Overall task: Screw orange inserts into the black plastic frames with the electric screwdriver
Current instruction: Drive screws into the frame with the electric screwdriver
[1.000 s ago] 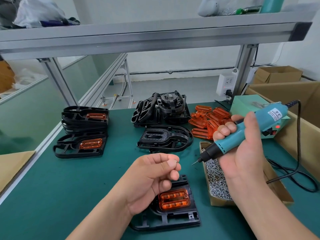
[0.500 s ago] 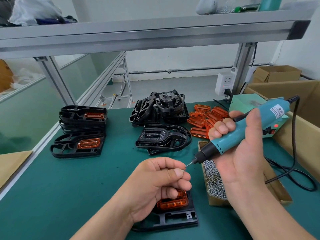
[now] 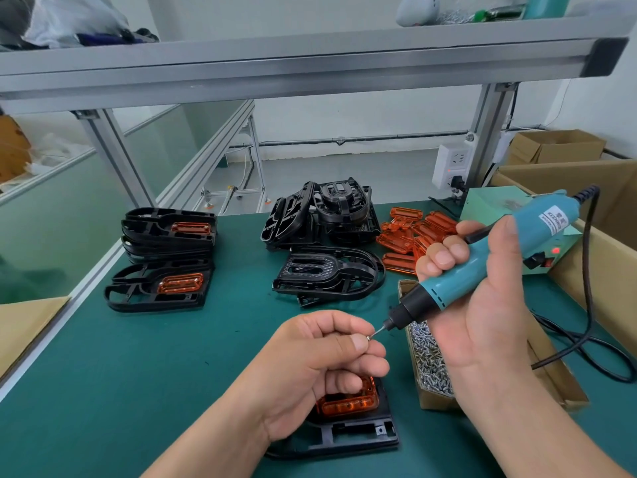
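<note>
The job looks partly done. At the left of the table (image 3: 120, 391) a stack of finished frames (image 3: 169, 232) sits with orange pieces already in them, and one more finished frame (image 3: 158, 288) lies just in front of it. At the back a pile of empty frames (image 3: 320, 215) and a single empty frame (image 3: 327, 274) lying flat wait beside a heap of loose inserts (image 3: 406, 232), so a good share of the work is left. The frame in work (image 3: 355, 439) lies at the near edge under the left hand, with its insert (image 3: 348, 403) seated in it. I cannot tell whether any of its screws are in, since the hand covers most of it. The step in hand seems to be loading a screw onto the tool. The left hand (image 3: 310, 367) hovers above that frame, fingers curled, thumb and forefinger pinching a small screw (image 3: 368, 337) and offering it up. The right hand (image 3: 482, 312) is wrapped firmly round the screwdriver (image 3: 482, 260), which is tilted so its tip points down and left and meets the screw. The box of screws (image 3: 427, 360) stands just beside the right wrist.
</note>
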Available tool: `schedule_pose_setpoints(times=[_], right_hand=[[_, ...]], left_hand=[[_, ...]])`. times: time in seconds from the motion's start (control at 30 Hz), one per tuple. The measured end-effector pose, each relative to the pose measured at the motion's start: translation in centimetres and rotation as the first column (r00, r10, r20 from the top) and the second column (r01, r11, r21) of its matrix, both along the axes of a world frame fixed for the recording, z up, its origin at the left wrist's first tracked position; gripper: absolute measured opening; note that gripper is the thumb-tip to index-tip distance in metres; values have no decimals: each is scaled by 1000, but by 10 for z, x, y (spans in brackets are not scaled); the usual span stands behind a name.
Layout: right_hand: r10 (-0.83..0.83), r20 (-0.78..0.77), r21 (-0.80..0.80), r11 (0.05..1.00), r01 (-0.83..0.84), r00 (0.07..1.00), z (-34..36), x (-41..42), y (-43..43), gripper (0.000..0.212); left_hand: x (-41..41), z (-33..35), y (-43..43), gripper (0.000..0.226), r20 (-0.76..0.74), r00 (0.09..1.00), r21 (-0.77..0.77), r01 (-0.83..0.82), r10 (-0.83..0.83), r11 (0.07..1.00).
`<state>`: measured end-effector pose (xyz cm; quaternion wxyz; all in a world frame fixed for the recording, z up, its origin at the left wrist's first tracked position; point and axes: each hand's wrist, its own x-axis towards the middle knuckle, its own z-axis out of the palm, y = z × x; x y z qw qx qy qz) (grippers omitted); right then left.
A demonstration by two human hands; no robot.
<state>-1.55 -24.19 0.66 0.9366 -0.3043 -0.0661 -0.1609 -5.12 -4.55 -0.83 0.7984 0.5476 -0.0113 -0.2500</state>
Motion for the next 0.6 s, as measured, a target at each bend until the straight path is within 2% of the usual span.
schedule_pose_setpoints(times=[0.17, 0.33, 0.5, 0.6], right_hand=[[-10, 21, -36, 999, 11, 1000, -1, 1, 4, 36], [-37, -35, -33, 999, 36, 999, -8, 4, 6, 39], [29, -76, -6, 1000, -29, 997, -14, 8, 5, 37], [65, -94, 26, 998, -62, 993, -15, 10, 4, 36]], left_hand=[[1, -2, 1, 14, 94, 995, 106, -42, 32, 993], [3, -5, 1, 13, 186, 981, 199, -88, 51, 976], [4, -5, 4, 14, 289, 957, 331, -79, -21, 940], [5, -4, 6, 12, 304, 951, 354, -50, -64, 934]])
